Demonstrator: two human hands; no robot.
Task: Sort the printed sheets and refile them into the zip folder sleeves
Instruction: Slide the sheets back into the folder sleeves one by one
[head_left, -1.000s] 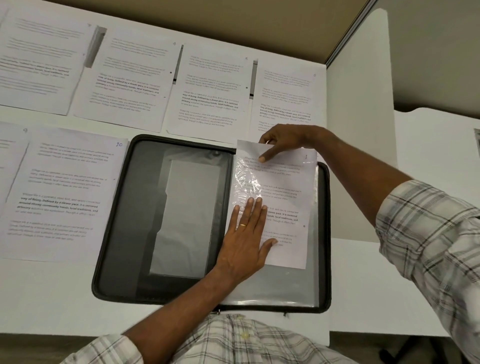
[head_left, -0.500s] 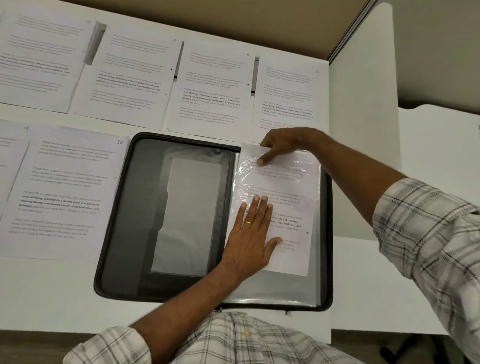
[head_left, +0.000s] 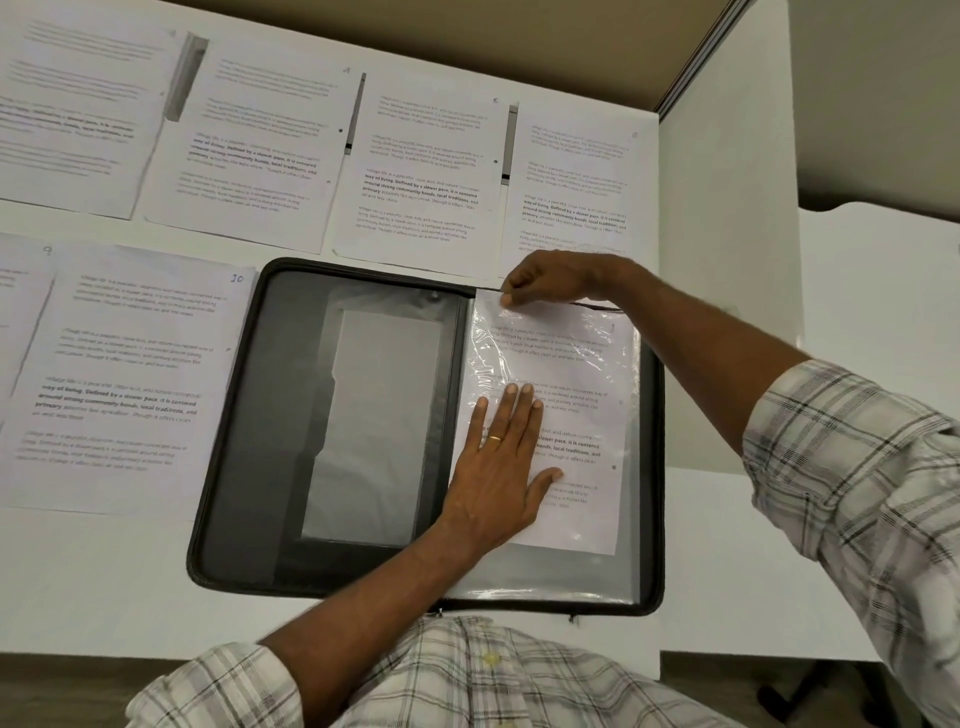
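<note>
Head view: left hand (head_left: 498, 467) flat on sheet (head_left: 576, 374); right hand (head_left: 550, 278) pinches sleeve (head_left: 545, 577) top; loose pages (head_left: 410, 171) flank folder (head_left: 260, 415).

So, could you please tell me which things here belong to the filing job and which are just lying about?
In the job: zip folder, clear sleeve, sheet in it, left hand, right hand, loose printed sheets.
Just there: divider panel, neighbouring desk.
</note>
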